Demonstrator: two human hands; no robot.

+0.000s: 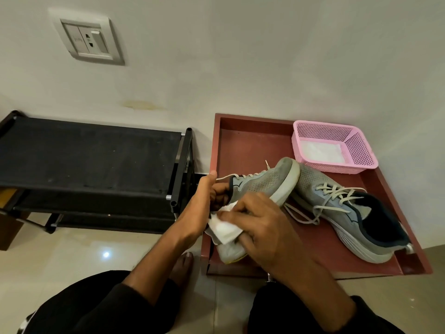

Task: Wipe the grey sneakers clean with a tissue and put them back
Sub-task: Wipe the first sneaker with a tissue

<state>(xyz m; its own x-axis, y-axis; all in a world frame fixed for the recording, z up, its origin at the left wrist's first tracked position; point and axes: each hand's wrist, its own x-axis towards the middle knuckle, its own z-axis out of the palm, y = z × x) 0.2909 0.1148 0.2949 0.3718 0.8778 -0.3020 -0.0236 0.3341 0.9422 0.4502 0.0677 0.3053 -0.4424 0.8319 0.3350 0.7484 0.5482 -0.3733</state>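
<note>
One grey sneaker (265, 182) is lifted over the left part of the red-brown tray (243, 141), toe pointing away, its heel near my body. My left hand (204, 203) grips it at the collar, fingers inside the opening. My right hand (260, 225) holds a folded white tissue (224, 229) pressed against the sneaker's side near the heel. The second grey sneaker (346, 208) lies on the tray to the right, laces loose, its toe touching the held sneaker's sole.
A pink plastic basket (358, 150) with white tissues inside stands at the tray's far right corner. A black shoe rack (91, 160) stands to the left against the wall. My knees and a bare foot (183, 266) are over the pale tiled floor.
</note>
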